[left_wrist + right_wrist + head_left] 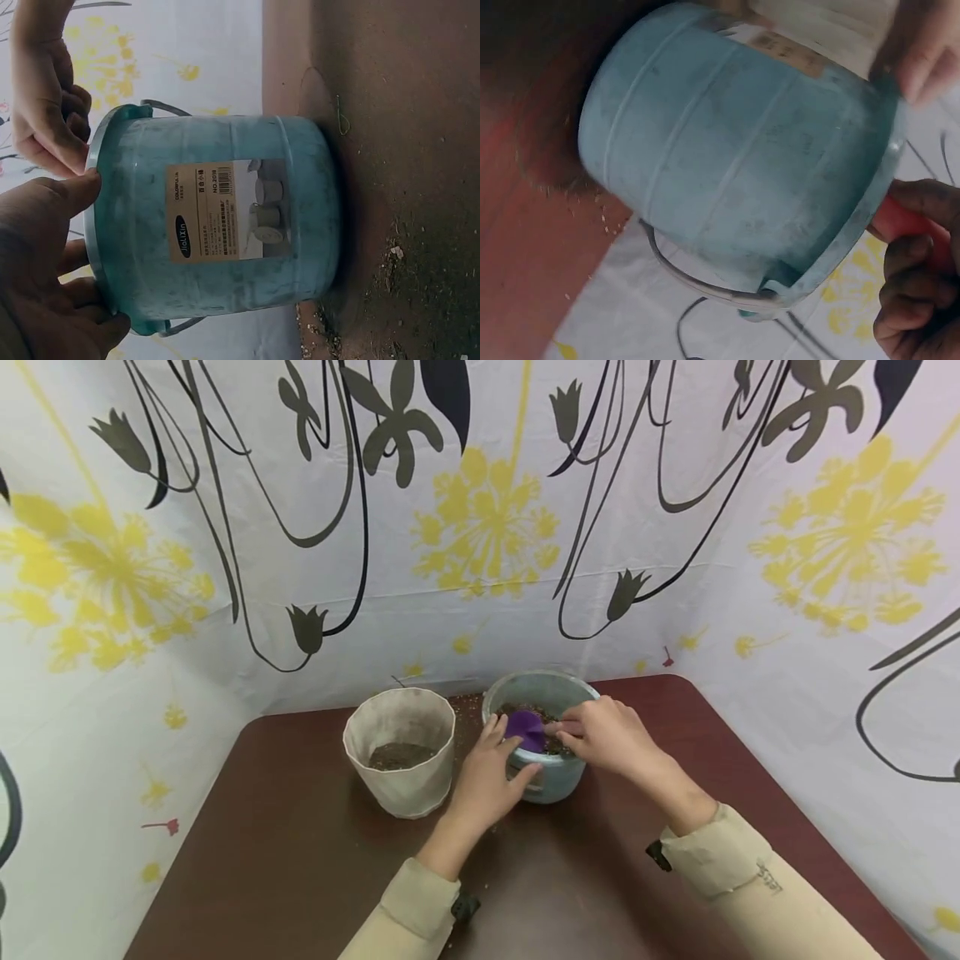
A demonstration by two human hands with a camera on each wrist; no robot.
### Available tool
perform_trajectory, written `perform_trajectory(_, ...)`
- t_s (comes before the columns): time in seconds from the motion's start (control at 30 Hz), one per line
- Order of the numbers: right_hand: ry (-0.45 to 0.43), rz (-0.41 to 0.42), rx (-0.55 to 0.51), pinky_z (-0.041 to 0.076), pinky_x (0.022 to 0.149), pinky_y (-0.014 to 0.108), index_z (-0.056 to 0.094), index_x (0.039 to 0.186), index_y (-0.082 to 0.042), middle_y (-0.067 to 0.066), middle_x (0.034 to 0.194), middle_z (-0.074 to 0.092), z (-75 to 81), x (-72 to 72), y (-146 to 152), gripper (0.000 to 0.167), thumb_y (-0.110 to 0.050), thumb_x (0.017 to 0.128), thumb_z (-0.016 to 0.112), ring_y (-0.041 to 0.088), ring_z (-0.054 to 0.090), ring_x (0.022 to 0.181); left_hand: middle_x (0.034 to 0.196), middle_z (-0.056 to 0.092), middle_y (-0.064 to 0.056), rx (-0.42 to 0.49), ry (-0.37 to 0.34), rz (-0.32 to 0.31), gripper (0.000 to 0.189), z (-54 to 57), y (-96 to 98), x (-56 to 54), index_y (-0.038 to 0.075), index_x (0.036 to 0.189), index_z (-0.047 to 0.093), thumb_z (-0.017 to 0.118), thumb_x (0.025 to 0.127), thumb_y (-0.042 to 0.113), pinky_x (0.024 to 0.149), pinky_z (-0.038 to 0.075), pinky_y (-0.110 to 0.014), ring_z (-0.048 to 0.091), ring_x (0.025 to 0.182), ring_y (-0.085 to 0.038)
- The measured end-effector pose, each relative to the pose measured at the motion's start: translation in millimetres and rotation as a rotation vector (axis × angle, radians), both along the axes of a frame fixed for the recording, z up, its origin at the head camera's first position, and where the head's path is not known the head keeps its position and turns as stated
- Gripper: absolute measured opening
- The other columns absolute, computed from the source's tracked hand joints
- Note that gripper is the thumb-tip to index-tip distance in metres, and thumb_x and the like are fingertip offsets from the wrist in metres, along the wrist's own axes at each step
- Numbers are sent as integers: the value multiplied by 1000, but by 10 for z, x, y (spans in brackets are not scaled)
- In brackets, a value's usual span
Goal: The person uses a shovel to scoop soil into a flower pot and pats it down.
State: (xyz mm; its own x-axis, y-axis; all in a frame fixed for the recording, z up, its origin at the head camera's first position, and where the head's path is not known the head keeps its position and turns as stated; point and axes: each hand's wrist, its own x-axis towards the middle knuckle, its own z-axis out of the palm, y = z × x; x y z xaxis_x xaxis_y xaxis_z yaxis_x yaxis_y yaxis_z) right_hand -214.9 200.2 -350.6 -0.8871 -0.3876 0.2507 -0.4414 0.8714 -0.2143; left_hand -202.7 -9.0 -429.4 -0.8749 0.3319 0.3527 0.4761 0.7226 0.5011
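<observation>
My right hand (611,735) holds a small trowel by its reddish handle (911,225). Its purple blade (525,731) lies inside the blue-green bucket (551,777), over dark soil (555,745). At the bucket's near-left rim, my left hand (483,777) grips the edge, its fingers beside the blade. The left wrist view shows that hand (45,255) at the rim, with a printed paper label (229,210) on the bucket's side. A wire handle (697,281) hangs down the bucket in the right wrist view.
Left of the bucket stands a whitish pot (408,785) with soil (401,756) low inside. Both stand near the back of a dark red-brown table (315,860). Loose crumbs (468,702) lie between and behind them. A flower-patterned cloth (480,635) hangs around the table.
</observation>
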Motion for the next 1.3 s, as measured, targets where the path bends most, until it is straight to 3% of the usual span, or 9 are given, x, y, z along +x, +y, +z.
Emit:
perform_trajectory(0.17,42,-61,65,43,45,32,80,98,-9,7,83,75,-5,-8,-54,16,-22,90,76,15,54,51,157,40,-16,20,10,-1,55,-4,16,2,6,130,69,68,95,49,114,37,-49,26,151,-28)
perform_trajectory(0.27,26,-83,61,44,46,35,80,101,-11,6,78,73,-20,-24,-21,16,-23,91,75,18,54,50,156,41,-16,22,10,3,54,-1,19,2,6,128,69,69,95,48,114,37,-49,26,151,-28)
perform_trajectory(0.5,4,-138,66,49,51,40,80,105,-8,10,88,75,-53,-80,95,22,-25,92,74,25,64,61,155,44,-14,-3,18,3,50,1,2,-6,7,125,71,69,94,47,116,35,-45,28,151,-26)
perform_trajectory(0.67,-6,-163,110,47,50,39,80,105,-6,9,80,73,7,-103,164,23,-24,92,74,22,61,58,155,44,-14,-5,28,6,50,-1,-3,-13,9,125,71,69,94,48,117,33,-44,28,151,-25)
perform_trajectory(0.8,26,-185,156,48,49,43,76,82,-6,11,72,69,92,-98,216,15,-20,89,74,25,59,55,155,45,-13,-8,45,12,49,-10,-16,-10,10,123,72,69,94,49,118,32,-44,29,150,-26)
perform_trajectory(0.9,35,-185,175,44,47,42,59,62,-13,5,59,57,175,-74,261,28,-17,88,71,23,53,51,156,44,-13,-8,47,12,48,-8,-15,-5,11,122,72,68,95,50,120,28,-43,29,150,-26)
perform_trajectory(1.0,44,-160,178,41,45,39,52,59,-16,1,55,50,273,-54,279,35,-16,89,68,21,50,49,156,44,-14,3,50,12,48,-14,-15,-2,10,122,72,68,95,49,121,26,-42,29,150,-28)
perform_trajectory(1.17,184,-141,192,44,44,47,62,67,-13,8,61,60,372,-97,277,23,-15,90,69,31,58,53,163,25,-21,88,-1,41,47,-48,5,4,13,120,73,69,93,51,118,28,-53,23,151,-36)
perform_trajectory(1.3,300,-91,254,43,39,47,63,67,-12,7,56,57,277,-198,282,22,-12,88,71,30,55,48,166,6,-24,196,-68,58,44,-79,15,0,14,117,74,72,92,50,115,29,-59,19,150,-43)
